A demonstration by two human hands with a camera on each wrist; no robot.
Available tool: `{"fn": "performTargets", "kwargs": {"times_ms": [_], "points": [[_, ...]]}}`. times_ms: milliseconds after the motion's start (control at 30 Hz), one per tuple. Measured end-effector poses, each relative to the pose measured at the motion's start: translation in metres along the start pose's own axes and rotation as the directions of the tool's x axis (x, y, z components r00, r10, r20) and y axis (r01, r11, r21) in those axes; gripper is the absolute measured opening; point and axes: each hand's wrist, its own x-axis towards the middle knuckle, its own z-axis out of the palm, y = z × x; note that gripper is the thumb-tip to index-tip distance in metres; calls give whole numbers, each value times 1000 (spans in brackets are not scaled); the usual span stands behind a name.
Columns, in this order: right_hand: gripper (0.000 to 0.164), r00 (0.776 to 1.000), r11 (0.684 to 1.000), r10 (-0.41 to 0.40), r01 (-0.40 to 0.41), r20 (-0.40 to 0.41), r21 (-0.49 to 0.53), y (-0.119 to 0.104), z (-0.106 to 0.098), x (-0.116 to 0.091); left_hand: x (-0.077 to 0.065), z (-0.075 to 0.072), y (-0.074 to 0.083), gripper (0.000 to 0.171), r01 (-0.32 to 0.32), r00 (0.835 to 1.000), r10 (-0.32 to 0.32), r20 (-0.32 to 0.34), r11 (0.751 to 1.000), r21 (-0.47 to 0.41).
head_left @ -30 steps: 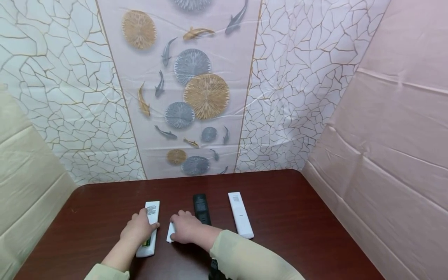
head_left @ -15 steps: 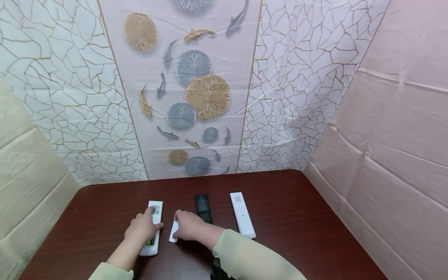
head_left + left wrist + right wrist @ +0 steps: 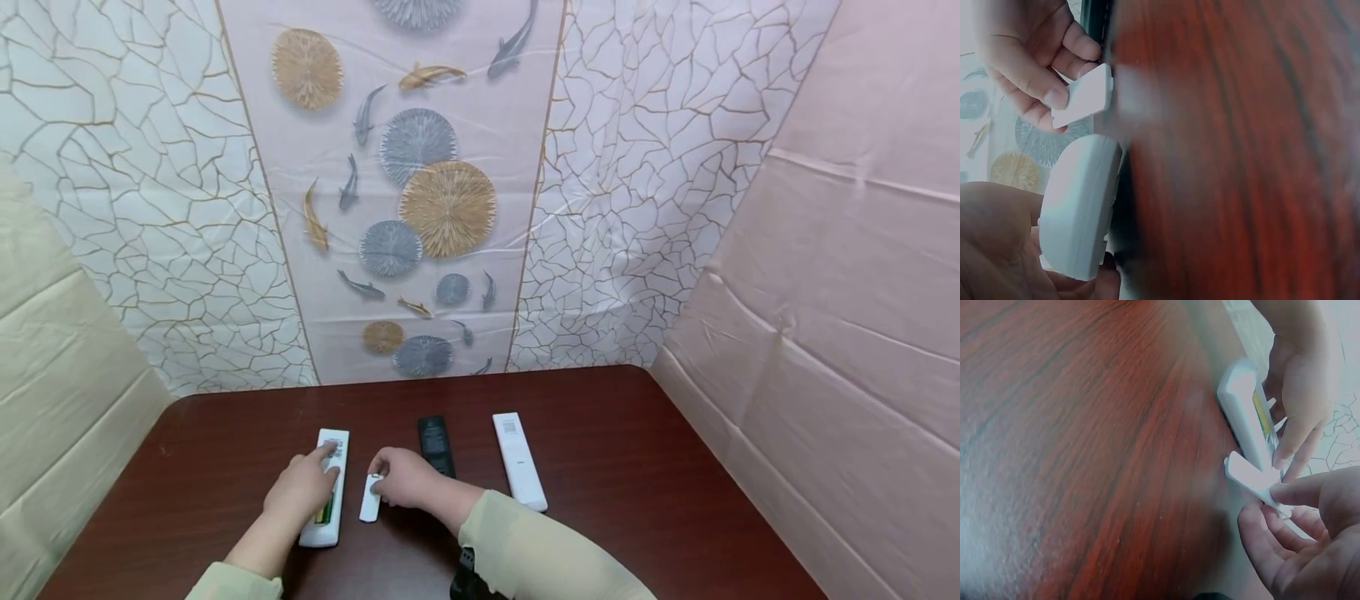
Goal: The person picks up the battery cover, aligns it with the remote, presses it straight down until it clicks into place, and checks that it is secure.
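Note:
My left hand (image 3: 295, 493) grips a white remote control (image 3: 321, 536) lying back side up at the left of the table. Its thumb and fingers are on either side, and the index finger reaches toward the printed label. A yellow-green battery (image 3: 325, 511) shows in the uncovered compartment, partly behind the hand. Just to the right, my right hand (image 3: 408, 479) pinches a small white battery cover (image 3: 370, 505) by its far end. In the right wrist view the cover (image 3: 1249, 475) is tilted beside the remote, held between thumb and fingers.
A black remote control (image 3: 435, 442) lies behind the right hand, partly hidden by it. Farther right is another white remote control (image 3: 519, 462) with its cover on. The brown table (image 3: 600, 467) ends at a patterned cloth wall (image 3: 615, 317).
My right fingers have shifted to the far end of the battery cover, so more of it shows. The left hand stays on the remote, its thumb slightly farther up.

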Motion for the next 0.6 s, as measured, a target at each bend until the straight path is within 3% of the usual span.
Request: {"fn": "performTargets", "kwargs": {"times_ms": [100,267,433,600], "points": [[10,1000,994,23,-23,0,108,-1,0,-1,2,-2,-1,47,-6,1000,6,14,1000,-17],[9,999,980,42,-41,-2,197,-4,-1,-4,3,-3,-5,52,0,1000,3,23,994,-111],[10,999,966,30,-24,-21,258,-3,-3,-8,5,-4,-10,61,32,999,-27,22,968,-251],[10,999,953,20,-8,-36,303,-1,-3,-13,7,-5,-15,57,57,998,-51,26,932,-357]]}}
